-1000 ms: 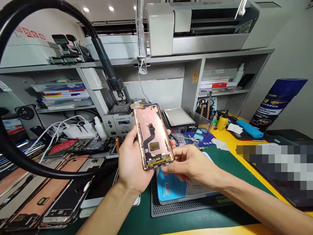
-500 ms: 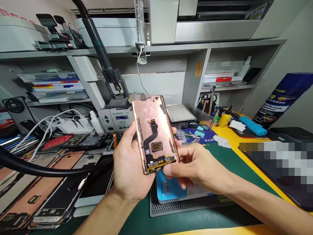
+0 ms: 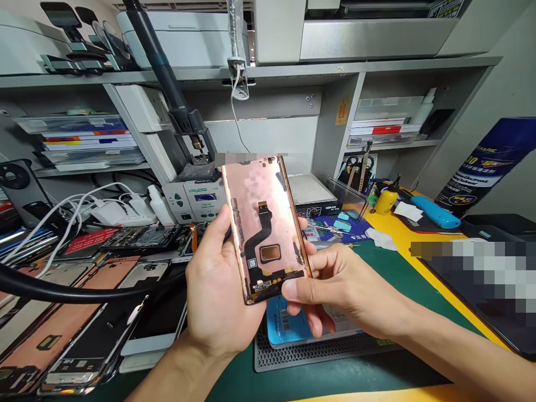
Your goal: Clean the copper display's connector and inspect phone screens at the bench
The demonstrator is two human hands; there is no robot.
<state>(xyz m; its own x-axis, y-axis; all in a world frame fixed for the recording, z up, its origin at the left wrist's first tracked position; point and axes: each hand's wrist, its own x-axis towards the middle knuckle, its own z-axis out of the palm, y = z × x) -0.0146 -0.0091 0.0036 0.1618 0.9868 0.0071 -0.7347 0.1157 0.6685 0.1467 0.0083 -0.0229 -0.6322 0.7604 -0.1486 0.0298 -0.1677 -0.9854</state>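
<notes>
A copper-coloured phone screen panel point(image 3: 276, 206) is held up at the centre, its back facing the camera, with a black flex cable point(image 3: 263, 226) running down it. My left hand point(image 3: 221, 290) supports it from behind and the left, thumb along its left edge and fingertips showing at the right edge. The thumb and fingers of my right hand point(image 3: 335, 285) pinch its lower right corner. Below the panel, partly hidden by my hands, a blue packet point(image 3: 285, 324) lies on a grey perforated mat point(image 3: 301, 357).
Several phone panels point(image 3: 100, 329) lie at the left, under a black cable point(image 3: 84, 291). A spray can point(image 3: 481, 167), a yellow bottle point(image 3: 386, 201) and a dark phone point(image 3: 473, 301) are at the right. Shelves point(image 3: 259, 72) span the back.
The panel sits slightly lower and looks a little larger. My right thumb now overlaps its lower right corner, where it was below the bottom edge before. The whole view has shifted slightly.
</notes>
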